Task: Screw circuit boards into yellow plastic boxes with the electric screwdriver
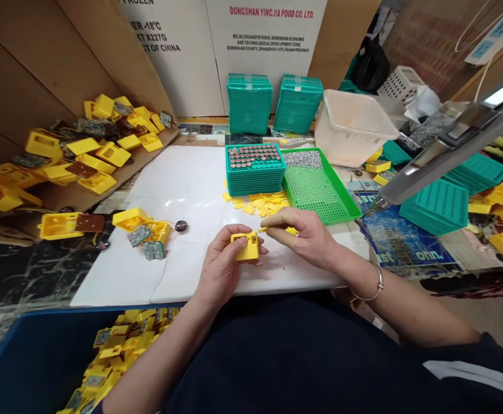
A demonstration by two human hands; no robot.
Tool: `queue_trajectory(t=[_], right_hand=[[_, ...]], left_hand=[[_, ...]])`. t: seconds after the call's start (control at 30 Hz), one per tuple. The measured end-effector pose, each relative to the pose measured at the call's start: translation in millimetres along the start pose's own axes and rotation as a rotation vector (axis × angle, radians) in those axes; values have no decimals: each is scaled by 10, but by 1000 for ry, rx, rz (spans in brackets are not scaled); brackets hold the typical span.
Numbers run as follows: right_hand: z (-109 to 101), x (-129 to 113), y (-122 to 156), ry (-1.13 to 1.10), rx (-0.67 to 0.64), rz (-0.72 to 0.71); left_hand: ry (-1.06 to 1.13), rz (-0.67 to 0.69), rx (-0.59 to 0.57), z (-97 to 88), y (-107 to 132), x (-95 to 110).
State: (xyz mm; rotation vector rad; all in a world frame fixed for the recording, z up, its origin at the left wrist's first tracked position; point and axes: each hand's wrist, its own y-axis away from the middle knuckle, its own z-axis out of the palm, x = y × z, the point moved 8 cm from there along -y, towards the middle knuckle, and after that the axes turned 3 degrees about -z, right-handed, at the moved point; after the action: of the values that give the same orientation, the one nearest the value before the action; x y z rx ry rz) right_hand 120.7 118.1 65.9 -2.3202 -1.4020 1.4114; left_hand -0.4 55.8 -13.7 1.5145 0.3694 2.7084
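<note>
My left hand (223, 267) is closed around a small yellow plastic case (248, 248), its thumb lying across the face with the small holes. At the case's upper right corner, my right hand (303, 234) pinches a small yellow plastic piece (263, 229), mostly covered by the fingertips. Just behind the hands lies a pile of flat yellow pieces (265, 203). Left of them on the white sheet are opened yellow cases (160, 231) with circuit boards (153, 249) and a small round black speaker (181, 226).
Beyond the hands stand stacked teal trays (255, 181) with round parts on top, and a green tray (341, 201) of small metal pieces. Yellow cases (89, 162) heap at left; more fill a blue bin (22, 356) below. A grey metal arm (441, 144) slants in from the right.
</note>
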Motion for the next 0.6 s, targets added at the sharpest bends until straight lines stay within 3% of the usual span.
queue_trajectory(t=[0.1, 0.2, 0.37, 0.43, 0.6], right_hand=[[12, -29, 158, 12, 2, -61], [19, -59, 249, 165, 6, -168], [86, -273, 388, 535, -31, -548], [46, -261, 367, 500, -12, -514], [-120, -38, 262, 174, 78, -141]], left_hand=[[-26, 38, -35, 107, -13, 8], [-33, 47, -61, 186, -23, -2], [-5, -95, -134, 253, -50, -102], [7, -128, -142, 259, -56, -117], [-15, -73, -154, 289, -46, -109]])
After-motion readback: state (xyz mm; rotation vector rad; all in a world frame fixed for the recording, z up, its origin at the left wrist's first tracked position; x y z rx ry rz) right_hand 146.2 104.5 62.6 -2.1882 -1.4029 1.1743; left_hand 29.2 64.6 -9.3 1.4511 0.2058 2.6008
